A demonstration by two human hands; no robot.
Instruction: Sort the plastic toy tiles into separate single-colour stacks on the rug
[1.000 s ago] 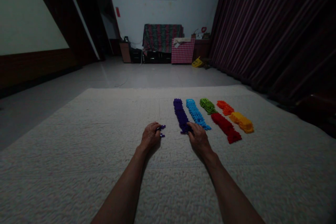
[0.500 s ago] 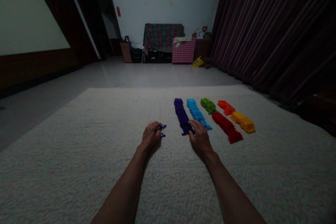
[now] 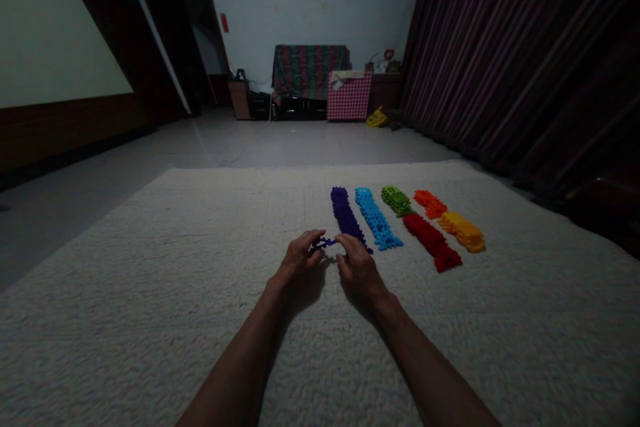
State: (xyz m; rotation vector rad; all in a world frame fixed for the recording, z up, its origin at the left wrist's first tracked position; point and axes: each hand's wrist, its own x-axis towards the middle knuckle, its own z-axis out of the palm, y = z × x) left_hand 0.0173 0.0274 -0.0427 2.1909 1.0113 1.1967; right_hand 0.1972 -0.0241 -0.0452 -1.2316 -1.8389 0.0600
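My left hand (image 3: 302,252) is closed around a small dark purple building piece (image 3: 327,241) with knobbly edges, held just above the quilted mat. From the other side my right hand (image 3: 356,265) meets it, fingertips curled at the end of the purple piece. Whether the right fingers also pinch a separate piece is hidden. Right behind that hand lies a long row of stacked purple pieces (image 3: 345,210), its near end partly covered. A light blue row (image 3: 374,217) runs alongside it to the right.
Further right on the mat (image 3: 165,267) lie green pieces (image 3: 397,201), a red row (image 3: 430,240), orange pieces (image 3: 430,203) and a yellow row (image 3: 463,232). Beyond the tiled floor stands a cloth-covered cabinet (image 3: 310,73). A dark curtain (image 3: 480,47) hangs at the right.
My right hand has left the near end of the purple row and moved left to my left hand. My left hand has shifted slightly right, still holding purple.
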